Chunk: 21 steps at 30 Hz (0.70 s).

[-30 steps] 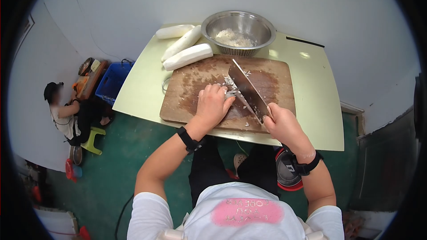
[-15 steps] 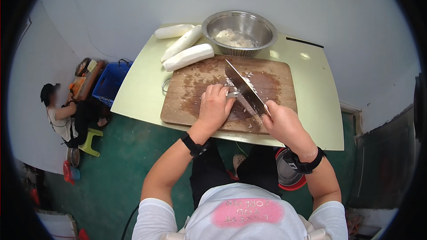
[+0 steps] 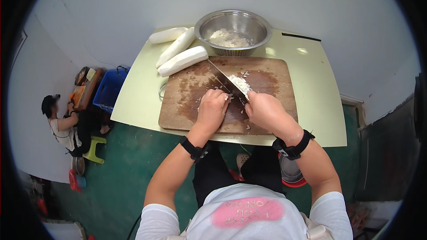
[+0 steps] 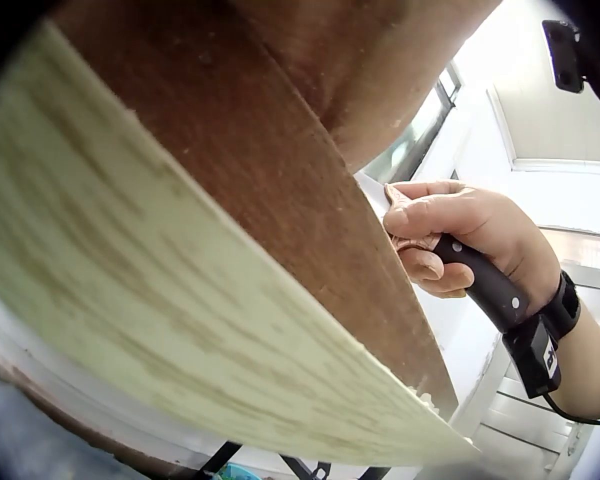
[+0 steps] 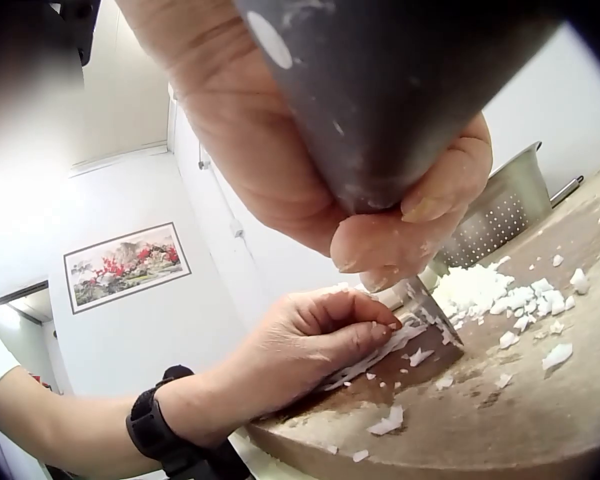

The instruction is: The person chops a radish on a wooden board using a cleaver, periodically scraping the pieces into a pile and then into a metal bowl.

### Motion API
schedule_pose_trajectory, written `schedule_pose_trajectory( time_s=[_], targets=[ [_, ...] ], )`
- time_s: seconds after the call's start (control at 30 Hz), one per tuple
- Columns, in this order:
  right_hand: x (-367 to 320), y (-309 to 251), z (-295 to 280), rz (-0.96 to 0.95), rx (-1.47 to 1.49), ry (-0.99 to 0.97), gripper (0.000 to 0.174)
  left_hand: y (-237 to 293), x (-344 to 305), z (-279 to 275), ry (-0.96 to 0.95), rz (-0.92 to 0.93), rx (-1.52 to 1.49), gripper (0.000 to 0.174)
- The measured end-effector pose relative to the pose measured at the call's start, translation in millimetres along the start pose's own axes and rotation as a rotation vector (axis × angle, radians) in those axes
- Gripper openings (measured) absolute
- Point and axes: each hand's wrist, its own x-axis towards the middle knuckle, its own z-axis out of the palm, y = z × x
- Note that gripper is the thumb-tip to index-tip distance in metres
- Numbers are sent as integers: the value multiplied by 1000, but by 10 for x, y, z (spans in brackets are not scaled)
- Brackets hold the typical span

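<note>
My right hand [image 3: 267,111] grips the black handle [image 4: 490,290] of a cleaver [image 3: 227,81]. Its blade slants across a wooden chopping board [image 3: 278,95], edge down, close against the fingertips of my left hand [image 3: 212,109]. Fingers curled, that hand holds thin white radish strips [image 5: 378,352] down on the board, as the right wrist view shows; most of the strips are hidden under it. Right of the blade lies a heap of chopped radish [image 3: 240,84], with loose bits [image 5: 558,355] scattered about.
Several peeled white radishes [image 3: 183,61] lie at the board's far left corner. Behind the board stands a steel colander [image 3: 235,52] with shredded white pieces inside. A black strip [image 3: 301,37] lies at the back right. Another person [image 3: 64,124] sits at far left beside a blue basket [image 3: 106,93].
The cleaver and my right hand have moved left, up to the left hand's fingertips. The chopped heap now shows right of the blade. My left hand stays at nearly the same spot.
</note>
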Motion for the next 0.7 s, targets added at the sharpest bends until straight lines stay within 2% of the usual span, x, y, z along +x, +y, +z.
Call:
schedule_pose_trajectory(
  time_s=[0.7],
  targets=[
    [116, -107, -22, -14, -3, -9, 16, 25, 12, -38, 5, -61, -25, 8]
  ],
)
